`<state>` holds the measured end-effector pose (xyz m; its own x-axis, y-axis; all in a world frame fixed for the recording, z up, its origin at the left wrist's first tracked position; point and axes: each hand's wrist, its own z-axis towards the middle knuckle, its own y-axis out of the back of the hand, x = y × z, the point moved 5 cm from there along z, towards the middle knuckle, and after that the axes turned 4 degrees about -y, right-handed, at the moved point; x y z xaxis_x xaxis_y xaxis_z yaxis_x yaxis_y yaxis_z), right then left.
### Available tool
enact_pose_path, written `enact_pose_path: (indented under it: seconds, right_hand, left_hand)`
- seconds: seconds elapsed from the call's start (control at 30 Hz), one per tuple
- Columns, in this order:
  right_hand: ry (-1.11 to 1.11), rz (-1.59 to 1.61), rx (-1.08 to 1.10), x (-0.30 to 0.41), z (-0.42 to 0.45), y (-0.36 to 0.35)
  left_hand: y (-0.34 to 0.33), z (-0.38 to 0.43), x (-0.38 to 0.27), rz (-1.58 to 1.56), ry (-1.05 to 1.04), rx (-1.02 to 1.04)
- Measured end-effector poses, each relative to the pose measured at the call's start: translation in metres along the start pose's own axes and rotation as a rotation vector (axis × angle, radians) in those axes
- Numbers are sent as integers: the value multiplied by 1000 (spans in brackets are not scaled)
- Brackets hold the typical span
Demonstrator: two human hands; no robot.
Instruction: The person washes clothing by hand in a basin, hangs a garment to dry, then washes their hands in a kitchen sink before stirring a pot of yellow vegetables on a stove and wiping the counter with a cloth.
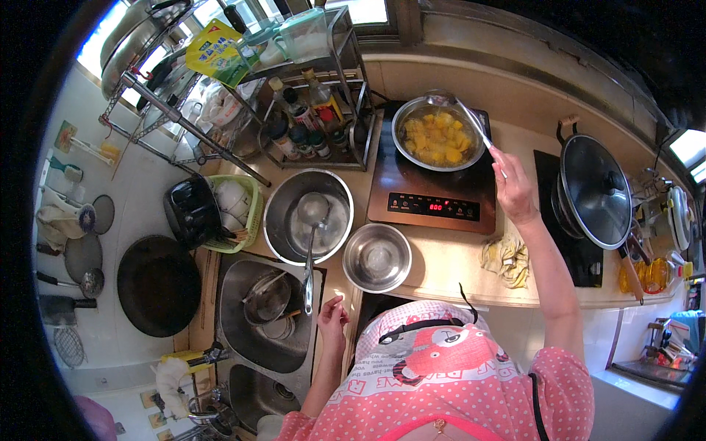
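My right hand (514, 187) grips the handle of a metal ladle or spoon (475, 122), whose head is at the far rim of a metal pan (396, 138). Yellow-orange chunks of food (439, 138) sit in liquid inside that pan. Beneath it is a lit induction cooker (430, 218). My left hand (332, 318) hangs near the counter edge beside the sink, fingers loosely curled around nothing. Closest to it are a small steel bowl (377, 258) and a large steel pot (273, 220) with a second ladle (311, 242) resting in it.
A crumpled cloth (504, 260) lies right of the cooker. Farther right, a lidded wok (598, 193) stands on a black hob (584, 270). Seasoning bottles fill a metal rack (314, 165) at the back. Leftward are a sink (237, 325) with dishes and a green basket (256, 212).
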<state>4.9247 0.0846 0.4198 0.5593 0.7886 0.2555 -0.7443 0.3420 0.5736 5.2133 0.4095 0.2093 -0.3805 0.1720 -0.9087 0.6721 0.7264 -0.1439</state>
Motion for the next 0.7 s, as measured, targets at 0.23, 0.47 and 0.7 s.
enact_pose_path:
  seconds: [0.23,0.47,0.7]
  right_hand:
    - [74,8,6,3,-14,-2]
    - [-33,75,-44,2,-26,1]
    - [-1144,1191,-28,-5,-76,-16]
  left_hand:
    - [1,-5,-3,20,4,-1]
    - [2,-9,-3,17,10,-11]
    - [13,-15,4,25,21,-32]
